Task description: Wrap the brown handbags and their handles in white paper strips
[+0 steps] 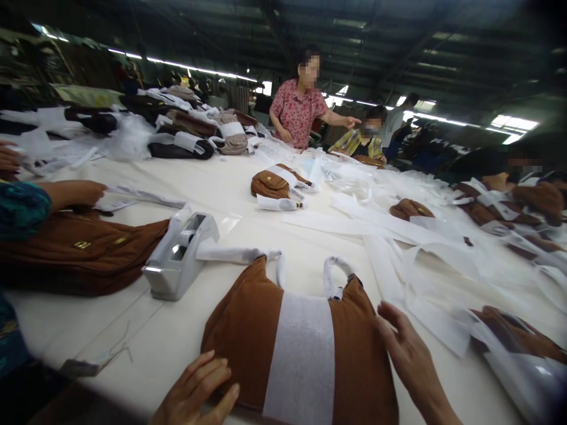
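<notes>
First, at the left, a co-worker's hand (82, 193) was above another brown bag (88, 251), so that side was best left undisturbed. Right of it stood a grey tape dispenser (181, 257), near a paper-wrapped strap (230, 254) that was better kept clear of it. The left hand (197, 383) lay at the near left side of the soft bag (241, 321), fingers apart and loosely bent, clasping nothing. The bag lay in the near middle of the table (133, 330), a paper strip (303, 354) down its face. Light, even pressure from both sides seemed right, as squeezing would likely wrinkle the strip. The right hand (410, 348) had its fingers extended, fingertips at the bag's right edge, without a grip; how hard they pressed, I couldn't tell. Farther right lay loose white sheets (436, 313), best kept from sliding underneath.
</notes>
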### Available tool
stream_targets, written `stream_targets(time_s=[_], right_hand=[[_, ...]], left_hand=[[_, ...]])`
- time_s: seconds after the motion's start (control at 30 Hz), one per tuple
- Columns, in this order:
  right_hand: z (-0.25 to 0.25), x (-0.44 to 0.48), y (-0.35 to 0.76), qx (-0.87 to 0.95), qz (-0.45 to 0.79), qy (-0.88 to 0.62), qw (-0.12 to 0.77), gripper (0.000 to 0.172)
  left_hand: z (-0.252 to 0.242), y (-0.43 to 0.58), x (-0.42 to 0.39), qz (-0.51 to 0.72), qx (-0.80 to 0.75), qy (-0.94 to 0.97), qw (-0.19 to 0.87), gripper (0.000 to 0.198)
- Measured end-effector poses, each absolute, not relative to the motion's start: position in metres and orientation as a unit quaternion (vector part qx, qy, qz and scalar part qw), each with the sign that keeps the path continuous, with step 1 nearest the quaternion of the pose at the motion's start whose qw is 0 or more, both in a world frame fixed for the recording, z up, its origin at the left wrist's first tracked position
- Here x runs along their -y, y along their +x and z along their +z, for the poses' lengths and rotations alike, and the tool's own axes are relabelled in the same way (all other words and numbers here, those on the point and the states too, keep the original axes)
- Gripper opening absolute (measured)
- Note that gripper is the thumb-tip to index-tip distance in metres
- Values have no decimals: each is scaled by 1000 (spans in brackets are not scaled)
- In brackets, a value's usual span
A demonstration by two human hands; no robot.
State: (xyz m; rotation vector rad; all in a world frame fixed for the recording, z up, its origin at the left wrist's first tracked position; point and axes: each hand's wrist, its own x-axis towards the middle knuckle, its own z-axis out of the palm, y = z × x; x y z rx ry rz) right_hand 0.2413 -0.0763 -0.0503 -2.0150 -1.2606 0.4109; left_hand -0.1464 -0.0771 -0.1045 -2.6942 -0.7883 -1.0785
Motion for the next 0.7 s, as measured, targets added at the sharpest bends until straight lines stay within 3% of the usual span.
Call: stream_targets(time_s=[0.1,0.23,0.3,0.47,0.6,0.7], right_hand=[[-39,29,235,420,334,-761,365,66],[-46,7,225,368,567,-646,355,60],[-53,10,224,331,571,-654,371,61],[-56,35,222,240,623,-639,383,79],[-51,53,215,229,657,-621,361,90],[-54,57,217,267,637,-649,319,89]], left_hand=[[-90,-147,81,-339,276,-898,48,35],[-49,-132,73,-280,324,-901,-69,21],[-34,-117,62,-257,359,-893,-91,24],[-49,-84,39,-152,361,-912,-121,68],[-69,-81,42,-138,381,-900,-158,73],[-67,-85,47,-153,386,-894,-167,72]])
